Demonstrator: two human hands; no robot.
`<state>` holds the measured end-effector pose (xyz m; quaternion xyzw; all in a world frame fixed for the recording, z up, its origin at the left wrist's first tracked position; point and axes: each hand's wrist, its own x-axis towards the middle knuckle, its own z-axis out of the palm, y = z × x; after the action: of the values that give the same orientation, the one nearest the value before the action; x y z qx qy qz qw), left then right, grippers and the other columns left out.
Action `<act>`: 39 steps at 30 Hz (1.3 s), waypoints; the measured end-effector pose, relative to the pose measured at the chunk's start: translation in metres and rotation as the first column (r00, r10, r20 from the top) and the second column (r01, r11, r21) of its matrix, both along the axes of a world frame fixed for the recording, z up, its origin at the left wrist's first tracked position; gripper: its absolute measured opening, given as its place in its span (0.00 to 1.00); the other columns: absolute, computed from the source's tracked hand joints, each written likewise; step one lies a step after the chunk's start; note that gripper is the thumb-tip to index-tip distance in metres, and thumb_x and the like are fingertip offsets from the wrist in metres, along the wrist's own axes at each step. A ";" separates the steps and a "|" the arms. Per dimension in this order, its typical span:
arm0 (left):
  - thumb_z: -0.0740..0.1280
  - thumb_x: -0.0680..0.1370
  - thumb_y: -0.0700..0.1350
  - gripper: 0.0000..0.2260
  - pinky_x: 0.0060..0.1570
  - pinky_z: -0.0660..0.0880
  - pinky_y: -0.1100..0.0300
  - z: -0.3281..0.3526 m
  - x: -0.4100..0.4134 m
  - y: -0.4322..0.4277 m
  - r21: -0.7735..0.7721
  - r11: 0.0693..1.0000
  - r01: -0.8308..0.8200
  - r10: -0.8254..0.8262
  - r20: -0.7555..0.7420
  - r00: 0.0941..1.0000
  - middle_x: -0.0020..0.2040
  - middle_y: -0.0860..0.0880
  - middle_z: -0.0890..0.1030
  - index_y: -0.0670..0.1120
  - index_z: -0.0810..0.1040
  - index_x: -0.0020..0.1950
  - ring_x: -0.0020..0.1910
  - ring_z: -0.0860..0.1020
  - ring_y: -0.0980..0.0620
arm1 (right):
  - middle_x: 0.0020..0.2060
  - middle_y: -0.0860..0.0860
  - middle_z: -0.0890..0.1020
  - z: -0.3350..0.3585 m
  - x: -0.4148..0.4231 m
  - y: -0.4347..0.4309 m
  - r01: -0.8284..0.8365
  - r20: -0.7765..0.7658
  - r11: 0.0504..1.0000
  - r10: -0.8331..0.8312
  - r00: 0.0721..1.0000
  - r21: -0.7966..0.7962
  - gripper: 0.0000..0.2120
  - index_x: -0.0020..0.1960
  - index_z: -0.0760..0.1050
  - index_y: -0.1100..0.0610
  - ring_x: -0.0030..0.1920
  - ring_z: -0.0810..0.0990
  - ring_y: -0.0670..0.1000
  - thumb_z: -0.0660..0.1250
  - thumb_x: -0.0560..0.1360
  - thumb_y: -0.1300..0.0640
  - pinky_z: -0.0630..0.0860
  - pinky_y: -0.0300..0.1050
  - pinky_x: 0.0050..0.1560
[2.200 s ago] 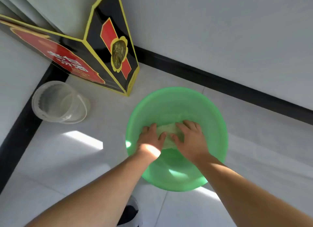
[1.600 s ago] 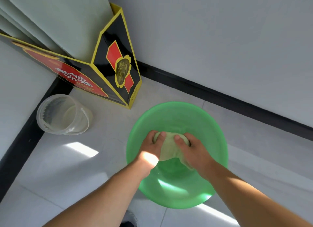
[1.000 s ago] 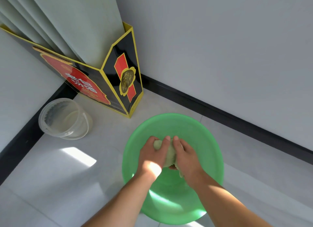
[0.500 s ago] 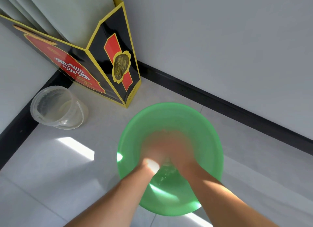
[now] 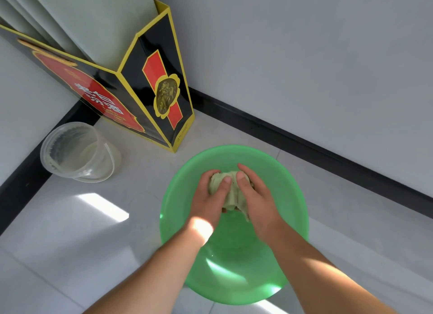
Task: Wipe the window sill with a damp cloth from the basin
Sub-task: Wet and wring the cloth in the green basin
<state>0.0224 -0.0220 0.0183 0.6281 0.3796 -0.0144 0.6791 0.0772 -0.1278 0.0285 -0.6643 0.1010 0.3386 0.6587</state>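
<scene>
We are looking down over a green plastic basin standing on a pale tiled floor, where a person's two bare hands are working a bunched, pale green cloth. The left hand is curling round the cloth's left side with its thumb pressing on top. The right hand is curling round the right side in the same way, and the two thumbs are lying just beside each other. The cloth is being held over the middle of the basin, inside the outline of its rim, with a fold hanging below the hands. We cannot tell whether water is lying in the basin, though glints are showing on its near inner wall.

To the left of the basin, well apart from it, a clear plastic bucket with a thin handle is standing on the floor. Near the basin's far-left rim a tall black box, edged in yellow with red panels, is standing open-topped, and pale curtain folds are showing above it. Behind the basin a plain grey wall is rising from a black skirting board. Sunlight is falling on the floor left of the basin and on the left wrist.
</scene>
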 end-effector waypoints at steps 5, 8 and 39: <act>0.54 0.74 0.66 0.18 0.33 0.71 0.61 0.002 0.001 -0.016 0.390 0.921 0.016 0.004 -0.050 0.999 0.35 0.55 0.81 0.54 0.72 0.45 0.35 0.78 0.58 | 0.36 0.42 0.82 -0.004 -0.018 0.024 0.053 0.258 0.984 -0.007 0.966 -0.172 0.11 0.45 0.78 0.50 0.40 0.80 0.44 0.61 0.82 0.49 0.78 0.45 0.46; 0.52 0.74 0.68 0.23 0.37 0.73 0.55 -0.001 0.002 -0.007 0.451 0.891 0.041 -0.011 -0.069 0.998 0.34 0.53 0.81 0.51 0.73 0.43 0.36 0.79 0.51 | 0.33 0.42 0.81 -0.007 -0.018 0.028 0.029 0.320 0.978 0.039 0.947 -0.205 0.15 0.40 0.76 0.50 0.36 0.78 0.44 0.59 0.82 0.47 0.77 0.47 0.43; 0.62 0.75 0.59 0.15 0.35 0.72 0.63 -0.001 -0.003 -0.003 0.206 0.979 0.003 0.031 -0.161 0.986 0.38 0.51 0.79 0.48 0.73 0.43 0.38 0.77 0.48 | 0.27 0.43 0.73 -0.015 -0.018 0.022 -0.028 0.238 0.965 0.093 0.967 -0.262 0.14 0.35 0.69 0.52 0.31 0.70 0.45 0.62 0.79 0.56 0.70 0.44 0.34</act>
<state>0.0190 -0.0248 0.0174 0.6888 0.4379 -0.0217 0.5773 0.0591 -0.1061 0.0137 -0.7839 0.0402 0.2570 0.5638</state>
